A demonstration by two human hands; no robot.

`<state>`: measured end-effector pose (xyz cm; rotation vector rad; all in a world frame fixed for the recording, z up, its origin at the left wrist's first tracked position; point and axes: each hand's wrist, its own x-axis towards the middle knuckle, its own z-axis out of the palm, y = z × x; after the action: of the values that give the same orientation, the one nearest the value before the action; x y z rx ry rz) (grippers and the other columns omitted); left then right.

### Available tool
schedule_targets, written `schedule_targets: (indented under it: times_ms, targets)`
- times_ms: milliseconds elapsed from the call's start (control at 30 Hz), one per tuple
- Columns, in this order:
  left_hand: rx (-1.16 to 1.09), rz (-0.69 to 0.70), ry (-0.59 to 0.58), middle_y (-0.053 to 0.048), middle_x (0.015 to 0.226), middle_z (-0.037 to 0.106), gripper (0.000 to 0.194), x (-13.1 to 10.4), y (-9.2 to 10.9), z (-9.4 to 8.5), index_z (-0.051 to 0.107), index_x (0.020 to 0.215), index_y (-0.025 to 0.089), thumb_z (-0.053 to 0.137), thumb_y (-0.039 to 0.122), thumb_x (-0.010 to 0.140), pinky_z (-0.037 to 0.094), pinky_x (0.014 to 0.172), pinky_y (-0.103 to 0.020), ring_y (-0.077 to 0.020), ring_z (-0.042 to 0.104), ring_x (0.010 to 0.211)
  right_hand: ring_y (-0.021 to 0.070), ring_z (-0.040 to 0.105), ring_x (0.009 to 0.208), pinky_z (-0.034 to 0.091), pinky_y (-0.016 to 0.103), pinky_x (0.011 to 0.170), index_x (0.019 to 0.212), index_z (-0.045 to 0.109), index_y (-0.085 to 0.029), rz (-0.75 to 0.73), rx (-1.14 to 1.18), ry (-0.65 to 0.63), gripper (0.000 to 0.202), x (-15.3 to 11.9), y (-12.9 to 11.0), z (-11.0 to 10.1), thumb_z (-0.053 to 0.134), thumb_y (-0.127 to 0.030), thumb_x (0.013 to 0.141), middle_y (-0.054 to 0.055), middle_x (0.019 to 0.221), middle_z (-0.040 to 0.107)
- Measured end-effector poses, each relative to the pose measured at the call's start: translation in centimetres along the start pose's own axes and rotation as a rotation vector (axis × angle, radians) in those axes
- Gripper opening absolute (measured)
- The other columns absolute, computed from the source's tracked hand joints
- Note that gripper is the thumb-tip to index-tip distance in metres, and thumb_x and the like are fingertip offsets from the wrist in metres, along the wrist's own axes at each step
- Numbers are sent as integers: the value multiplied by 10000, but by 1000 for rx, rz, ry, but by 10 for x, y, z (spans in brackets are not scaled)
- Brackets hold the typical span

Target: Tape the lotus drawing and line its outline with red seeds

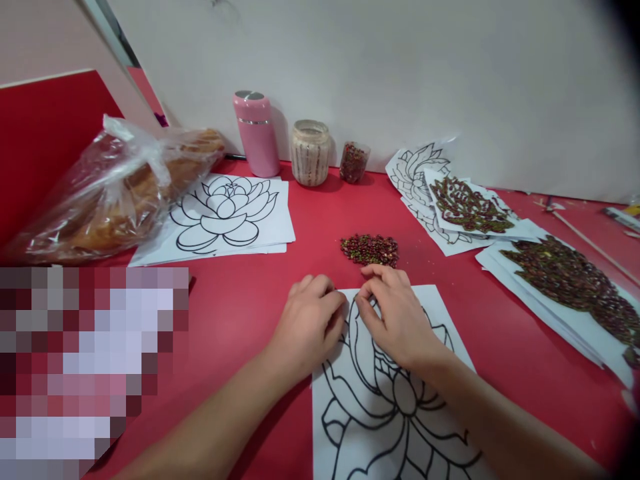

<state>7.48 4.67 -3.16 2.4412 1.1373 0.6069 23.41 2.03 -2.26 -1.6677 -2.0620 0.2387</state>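
A white sheet with a black-outlined lotus drawing lies in front of me on the red table. At the sheet's upper left edge rests my left hand, its fingers curled in; whatever they may hold is hidden. My right hand is over the upper part of the drawing, thumb and index finger pinched together at the tip of a petal outline. Anything in that pinch is too small to name. Just beyond the right fingers is a loose heap of small red and green beans.
Along the back wall stand a pink flask, a whitish jar and a small clear cup of beans. Lotus sheets and a bread-like item in a plastic bag lie left. Bean-covered sheets lie right. A pixelated patch hides the lower left.
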Motion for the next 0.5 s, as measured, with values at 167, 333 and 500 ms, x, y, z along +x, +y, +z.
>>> schedule_targets:
  times_ms: [167, 333, 500]
  targets:
    - [2, -3, 1, -48, 801, 498, 196, 0, 1, 0, 600, 813, 182, 413, 144, 770, 369, 656, -330, -183, 428, 744, 254, 427, 993, 381, 429, 841, 718, 519, -186, -19, -9, 37, 93, 1, 1, 2, 447, -175, 777, 100, 1056, 491]
    - [2, -7, -1, -49, 803, 499, 202, -1, 0, 0, 601, 814, 181, 405, 148, 775, 371, 660, -333, -183, 432, 746, 259, 425, 990, 385, 427, 832, 707, 517, -187, -36, -11, 51, 94, 1, 0, 4, 448, -165, 767, 101, 1042, 495]
    - [7, -2, 3, -50, 807, 501, 200, 0, 0, 1, 601, 808, 182, 406, 148, 773, 369, 662, -337, -187, 429, 751, 249, 423, 985, 387, 408, 827, 713, 516, -187, -10, 41, 52, 67, 0, 0, 3, 474, -170, 763, 91, 1032, 483]
